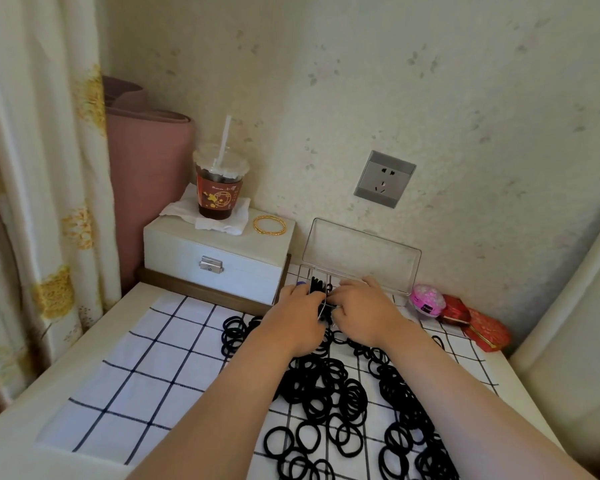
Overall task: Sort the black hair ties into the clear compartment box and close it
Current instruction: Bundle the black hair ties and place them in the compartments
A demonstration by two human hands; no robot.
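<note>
A white table [97, 344] fills a corner of a room with pale papered wall [430, 98]. A black-checked cloth [136, 375] covers the table. Loose black ties [326, 393] sprawl from centre to 5 o'clock. At 12 o'clock the clear box [361, 258] stands open against the wall. Over it the left hand [298, 320] curls onto a bundle of ties. The right hand [364, 310] meets it, but its grip is hidden. A drawer case [215, 268] bearing a cup [219, 188] sits at 10 o'clock, and a socket [384, 178] at 1.

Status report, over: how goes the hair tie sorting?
Left hand and right hand together at clear compartment box, grips hidden. Lid open; most hair ties loose on checked cloth. Nothing blocking the box.
</note>
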